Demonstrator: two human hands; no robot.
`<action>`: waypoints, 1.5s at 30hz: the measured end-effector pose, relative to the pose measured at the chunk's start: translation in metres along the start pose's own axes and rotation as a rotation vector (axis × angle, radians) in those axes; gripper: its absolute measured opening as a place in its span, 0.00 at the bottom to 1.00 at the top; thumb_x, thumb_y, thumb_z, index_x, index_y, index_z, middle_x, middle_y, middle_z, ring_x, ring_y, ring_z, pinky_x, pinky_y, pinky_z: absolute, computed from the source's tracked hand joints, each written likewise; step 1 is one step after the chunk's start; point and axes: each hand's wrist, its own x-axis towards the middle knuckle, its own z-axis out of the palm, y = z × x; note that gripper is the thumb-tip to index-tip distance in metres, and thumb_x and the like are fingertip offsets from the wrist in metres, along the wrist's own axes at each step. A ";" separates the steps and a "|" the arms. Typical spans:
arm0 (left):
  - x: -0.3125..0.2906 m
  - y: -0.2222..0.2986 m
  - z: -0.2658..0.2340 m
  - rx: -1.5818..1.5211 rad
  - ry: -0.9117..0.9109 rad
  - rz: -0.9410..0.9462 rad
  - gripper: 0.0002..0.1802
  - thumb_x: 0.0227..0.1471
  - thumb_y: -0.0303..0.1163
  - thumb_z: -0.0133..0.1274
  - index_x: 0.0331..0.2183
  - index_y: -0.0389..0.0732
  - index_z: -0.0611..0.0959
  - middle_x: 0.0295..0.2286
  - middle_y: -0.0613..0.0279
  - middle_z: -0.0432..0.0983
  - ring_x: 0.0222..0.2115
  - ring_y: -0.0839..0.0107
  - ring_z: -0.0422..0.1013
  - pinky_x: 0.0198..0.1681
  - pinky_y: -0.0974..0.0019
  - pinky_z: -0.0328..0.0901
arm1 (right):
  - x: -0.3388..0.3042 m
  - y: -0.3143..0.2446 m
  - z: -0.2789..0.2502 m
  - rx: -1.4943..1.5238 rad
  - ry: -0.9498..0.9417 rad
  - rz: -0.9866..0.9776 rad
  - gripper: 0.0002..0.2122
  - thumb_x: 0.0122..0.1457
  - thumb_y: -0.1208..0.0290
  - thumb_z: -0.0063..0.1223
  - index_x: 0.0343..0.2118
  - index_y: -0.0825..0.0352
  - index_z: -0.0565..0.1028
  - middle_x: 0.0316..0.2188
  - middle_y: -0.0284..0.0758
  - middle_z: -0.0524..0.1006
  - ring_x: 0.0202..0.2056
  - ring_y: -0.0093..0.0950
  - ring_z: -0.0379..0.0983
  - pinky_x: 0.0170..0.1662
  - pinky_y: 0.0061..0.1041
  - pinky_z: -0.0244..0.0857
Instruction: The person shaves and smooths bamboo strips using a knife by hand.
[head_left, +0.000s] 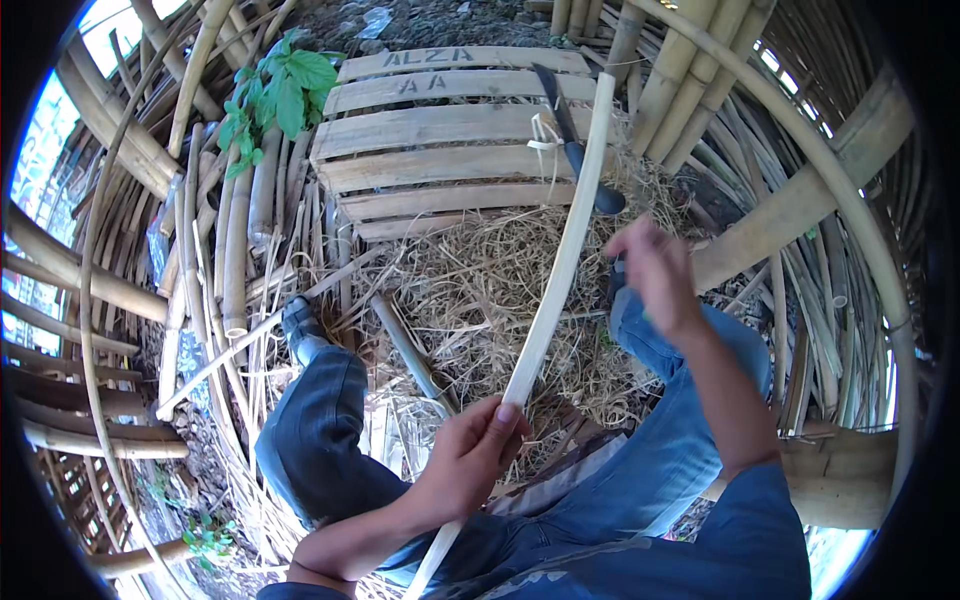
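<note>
My left hand (pixel 470 450) is closed round a long, pale bamboo strip (pixel 560 290). The strip slants from below my lap up over the wooden slats. To its right, my right hand (pixel 655 275) is raised, slightly smeared by motion, fingers loosely bent and apart, holding nothing visible. Just beyond that hand is a large knife (pixel 575 150) with a dark handle and blade; it rests on the slatted wooden board (pixel 430 130), partly behind the strip. A small pale curl of shaving (pixel 543 140) lies beside the knife.
Dry shavings (pixel 470 300) cover the ground between my jeans-clad legs. A short bamboo pole (pixel 410 345) lies by my left leg. Bamboo poles (pixel 240 240) and thin strips crowd the left, near a leafy plant (pixel 285 90). A broad bamboo piece (pixel 780 225) stretches across the right.
</note>
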 end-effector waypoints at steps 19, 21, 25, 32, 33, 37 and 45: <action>0.004 0.004 0.011 0.019 -0.117 0.005 0.18 0.64 0.40 0.38 0.38 0.34 0.74 0.19 0.66 0.67 0.20 0.78 0.65 0.22 0.73 0.63 | 0.012 -0.029 0.021 0.403 0.150 0.140 0.12 0.58 0.61 0.55 0.27 0.66 0.74 0.12 0.20 0.61 0.11 0.12 0.53 0.15 0.14 0.44; 0.003 0.001 0.012 0.031 -0.146 -0.009 0.18 0.63 0.40 0.38 0.38 0.34 0.74 0.20 0.66 0.68 0.21 0.78 0.66 0.23 0.74 0.63 | 0.021 -0.024 0.001 0.420 0.241 0.097 0.12 0.57 0.60 0.56 0.27 0.66 0.73 0.12 0.20 0.60 0.11 0.12 0.51 0.15 0.14 0.43; -0.003 0.000 0.009 0.100 -0.169 -0.066 0.19 0.63 0.41 0.39 0.38 0.34 0.75 0.20 0.67 0.67 0.21 0.79 0.64 0.23 0.74 0.61 | 0.030 -0.023 -0.013 0.362 0.359 0.094 0.14 0.58 0.57 0.54 0.28 0.66 0.73 0.13 0.19 0.59 0.11 0.12 0.50 0.15 0.14 0.42; 0.003 0.015 -0.007 -0.354 0.005 -0.153 0.23 0.63 0.45 0.36 0.27 0.38 0.74 0.11 0.72 0.53 0.12 0.80 0.50 0.15 0.74 0.47 | -0.005 0.002 0.029 -0.070 0.121 -0.345 0.18 0.64 0.56 0.40 0.23 0.66 0.70 0.12 0.26 0.61 0.13 0.19 0.57 0.16 0.23 0.50; 0.005 0.014 -0.012 -0.394 -0.005 -0.161 0.23 0.63 0.45 0.35 0.25 0.38 0.73 0.11 0.72 0.52 0.11 0.80 0.49 0.15 0.73 0.45 | -0.016 0.006 0.042 -0.199 0.050 -0.482 0.17 0.64 0.61 0.41 0.22 0.67 0.69 0.11 0.31 0.64 0.13 0.24 0.62 0.16 0.28 0.55; 0.006 0.020 -0.013 -0.453 -0.016 -0.167 0.24 0.63 0.47 0.34 0.23 0.40 0.71 0.10 0.73 0.51 0.10 0.80 0.48 0.13 0.74 0.43 | -0.060 -0.002 0.072 -0.527 -0.309 -0.690 0.15 0.61 0.64 0.45 0.21 0.68 0.67 0.10 0.37 0.68 0.10 0.31 0.66 0.14 0.32 0.60; 0.010 0.023 0.008 -0.267 0.194 -0.123 0.26 0.63 0.49 0.31 0.19 0.43 0.66 0.11 0.73 0.50 0.09 0.80 0.46 0.12 0.74 0.42 | -0.059 0.000 0.074 -0.716 -0.233 -0.904 0.16 0.62 0.63 0.44 0.20 0.67 0.65 0.10 0.34 0.66 0.11 0.31 0.67 0.14 0.30 0.61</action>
